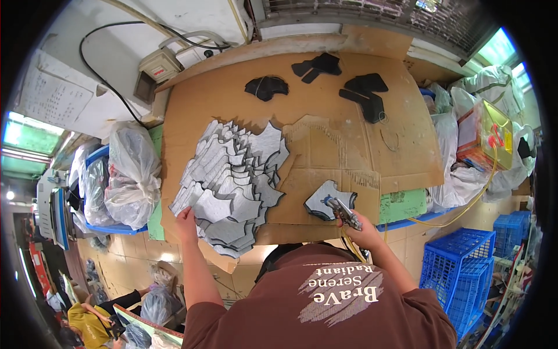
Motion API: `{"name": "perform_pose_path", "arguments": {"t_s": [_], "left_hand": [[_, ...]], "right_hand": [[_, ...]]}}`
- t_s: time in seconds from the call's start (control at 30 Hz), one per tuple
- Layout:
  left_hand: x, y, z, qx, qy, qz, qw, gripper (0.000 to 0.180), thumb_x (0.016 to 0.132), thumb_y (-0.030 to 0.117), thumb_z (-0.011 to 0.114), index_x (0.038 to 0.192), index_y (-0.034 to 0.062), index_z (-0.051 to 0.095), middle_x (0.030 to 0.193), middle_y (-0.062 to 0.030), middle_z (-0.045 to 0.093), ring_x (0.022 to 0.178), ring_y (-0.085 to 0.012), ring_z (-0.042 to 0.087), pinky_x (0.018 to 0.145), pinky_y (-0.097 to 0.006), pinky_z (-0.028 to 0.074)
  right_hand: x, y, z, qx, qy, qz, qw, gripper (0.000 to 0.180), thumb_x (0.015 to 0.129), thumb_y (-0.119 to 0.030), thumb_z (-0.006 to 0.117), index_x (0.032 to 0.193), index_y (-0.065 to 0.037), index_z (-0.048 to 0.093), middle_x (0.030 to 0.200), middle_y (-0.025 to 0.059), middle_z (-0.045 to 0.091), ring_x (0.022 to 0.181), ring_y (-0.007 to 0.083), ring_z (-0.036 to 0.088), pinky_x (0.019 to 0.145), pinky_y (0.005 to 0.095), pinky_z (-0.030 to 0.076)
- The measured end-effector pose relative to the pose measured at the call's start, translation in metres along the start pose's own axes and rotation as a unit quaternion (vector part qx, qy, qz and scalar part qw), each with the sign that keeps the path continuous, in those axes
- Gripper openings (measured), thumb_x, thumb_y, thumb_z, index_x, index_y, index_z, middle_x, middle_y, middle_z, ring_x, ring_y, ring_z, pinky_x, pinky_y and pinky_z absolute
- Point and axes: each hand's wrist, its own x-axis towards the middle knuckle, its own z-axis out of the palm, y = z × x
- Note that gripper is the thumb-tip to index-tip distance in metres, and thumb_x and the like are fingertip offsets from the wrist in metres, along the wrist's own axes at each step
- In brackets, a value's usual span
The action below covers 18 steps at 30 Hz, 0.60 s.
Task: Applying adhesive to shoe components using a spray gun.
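A large fanned pile of grey cut pieces with dark edges and wavy outlines, like shoe-upper parts, covers the left half of the cardboard. My left hand is at the pile's near left corner, its fingers closed on the edge of a grey piece there. In my right hand is a metal spray gun, its nozzle pointing left. Beneath the nozzle lies a separate small stack of grey pieces, partly covered by the gun.
Cardboard covers the table. Black cut pieces lie at its far side. Plastic-wrapped bags stand left, and a yellow tin with a hose stands right. Blue crates are at the lower right. Another person is at the lower left.
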Motion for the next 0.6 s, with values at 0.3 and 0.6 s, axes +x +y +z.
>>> {"name": "perform_pose_path", "arguments": {"t_s": [0.3, 0.6], "left_hand": [[-0.046, 0.039, 0.086, 0.122, -0.006, 0.221, 0.968, 0.011, 0.079, 0.008, 0.06, 0.087, 0.0018, 0.062, 0.078, -0.0107, 0.058, 0.069, -0.0245, 0.054, 0.064, -0.032, 0.045], [-0.15, 0.067, 0.217, 0.095, -0.356, 0.334, 0.868, 0.038, 0.07, 0.013, 0.071, 0.102, -0.0023, 0.059, 0.084, -0.0124, 0.054, 0.07, -0.0266, 0.053, 0.066, -0.034, 0.045]], "right_hand": [[0.002, 0.021, 0.001, -0.022, -0.001, -0.06, 0.998, 0.018, 0.071, -0.007, 0.054, 0.089, -0.005, 0.054, 0.079, 0.0037, 0.056, 0.071, 0.0122, 0.05, 0.065, 0.0266, 0.042], [0.004, 0.015, 0.011, -0.007, -0.007, -0.053, 0.999, 0.013, 0.072, -0.007, 0.054, 0.085, -0.004, 0.054, 0.073, 0.0045, 0.056, 0.069, 0.0132, 0.051, 0.065, 0.0274, 0.042]]}}
